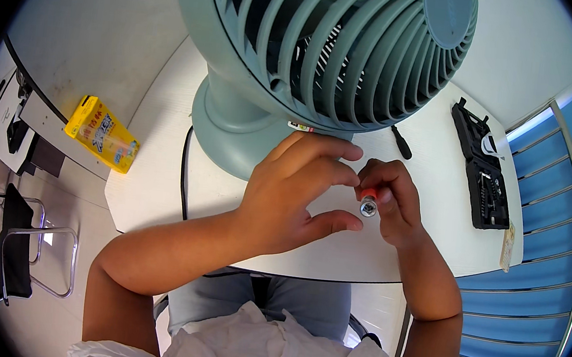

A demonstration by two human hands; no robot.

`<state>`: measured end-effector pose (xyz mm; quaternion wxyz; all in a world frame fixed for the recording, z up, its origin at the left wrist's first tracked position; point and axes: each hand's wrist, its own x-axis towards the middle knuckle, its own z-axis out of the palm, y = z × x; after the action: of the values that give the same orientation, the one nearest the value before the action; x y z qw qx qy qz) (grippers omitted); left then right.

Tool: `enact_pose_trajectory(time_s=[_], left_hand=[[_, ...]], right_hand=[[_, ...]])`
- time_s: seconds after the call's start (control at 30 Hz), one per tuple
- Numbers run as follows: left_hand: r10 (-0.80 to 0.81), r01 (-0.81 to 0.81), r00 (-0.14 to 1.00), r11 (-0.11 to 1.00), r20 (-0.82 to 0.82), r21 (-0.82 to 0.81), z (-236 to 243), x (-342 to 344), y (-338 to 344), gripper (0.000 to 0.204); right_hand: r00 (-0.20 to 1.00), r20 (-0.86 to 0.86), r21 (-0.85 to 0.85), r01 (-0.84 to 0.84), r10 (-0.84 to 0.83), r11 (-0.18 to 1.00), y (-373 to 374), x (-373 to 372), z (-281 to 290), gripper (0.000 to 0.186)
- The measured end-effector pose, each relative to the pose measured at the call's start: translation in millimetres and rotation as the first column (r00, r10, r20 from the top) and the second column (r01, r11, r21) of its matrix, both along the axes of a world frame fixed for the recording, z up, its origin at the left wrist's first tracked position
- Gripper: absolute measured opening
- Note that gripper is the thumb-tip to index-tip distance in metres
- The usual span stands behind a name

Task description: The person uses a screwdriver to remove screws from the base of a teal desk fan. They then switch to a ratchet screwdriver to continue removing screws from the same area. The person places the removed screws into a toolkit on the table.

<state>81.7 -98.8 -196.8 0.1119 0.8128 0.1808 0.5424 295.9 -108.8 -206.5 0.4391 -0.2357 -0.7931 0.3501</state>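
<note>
At far left, a black chair (17, 242) with a bent-metal frame stands on the floor. Next, on the left edge of your white table (151, 186): yellow box (102, 133), tilted in view, large blue-and-white lettering plus smaller print on its face. Black cable (185, 176) runs down beside the base of the grey-green fan (265, 35); small coloured label (299, 127) under its grille, too small to read. Your left hand (284, 192) is in front of the fan, fingers spread and curved, thumb apart, holding nothing. Just beside it, your right hand (397, 203) has its fingers closed around a red-handled tool (368, 206), metal socket end facing you, above the table. Whether the two hands touch: cannot tell. Further right: black screwdriver (401, 143) lying near the fan; black tool case (471, 170), unfolded, bits inside; beige strip (507, 248) at the table edge, its marks illegible.
</note>
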Motion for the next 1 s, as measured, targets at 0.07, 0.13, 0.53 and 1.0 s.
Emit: enact_pose_trajectory(time_s=[0.07, 0.13, 0.53, 1.0], left_hand=[[-0.012, 0.012, 1.0, 1.0, 0.006, 0.006, 0.7, -0.2, -0.6, 0.049], [-0.026, 0.026, 1.0, 1.0, 0.011, -0.001, 0.7, -0.2, -1.9, 0.047], [-0.027, 0.027, 0.998, 1.0, 0.058, -0.006, 3.4, 4.8, -4.3, 0.038], [-0.005, 0.004, 1.0, 1.0, 0.03, 0.017, 6.0, 3.4, -5.5, 0.037]], right_hand=[[1.0, 0.009, 0.019, -0.01, 0.01, 1.0, 1.3, 0.2, -0.7, 0.028], [1.0, -0.009, 0.02, -0.01, 0.01, 1.0, 1.0, -1.9, -1.0, 0.026], [0.999, 0.031, 0.054, 0.04, -0.041, 0.998, 0.2, -3.0, -0.1, 0.025], [0.997, 0.049, 0.013, 0.051, -0.052, 0.999, -0.3, -3.6, 0.7, 0.021]])
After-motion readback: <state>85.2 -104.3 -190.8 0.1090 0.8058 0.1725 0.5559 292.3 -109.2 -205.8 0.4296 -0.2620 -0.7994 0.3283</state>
